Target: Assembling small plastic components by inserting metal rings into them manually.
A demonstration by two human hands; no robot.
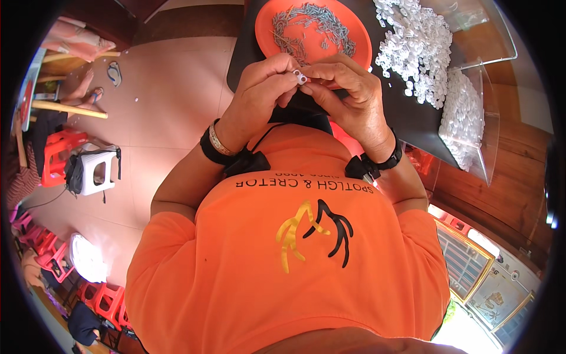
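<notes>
Close above the near rim of an orange-red plate [263, 36], my two hands meet in front of my chest. My left hand [263, 88] pinches a small white plastic piece [300, 77] with round dark openings between thumb and fingers. From the other side, the thumb and forefinger of my right hand [352, 88] are pinched together right at the piece; whatever they hold is hidden. On the plate lie many thin grey metal pins [321, 20], perhaps screws or nails, spread in a ring.
The black tabletop [407, 115] carries a big heap of white plastic pieces [415, 50] right of the plate. More fill a clear bin [463, 115] at its right edge. To the left stand a white stool [97, 171] and red stools [59, 156]; another person's legs [82, 91] show there.
</notes>
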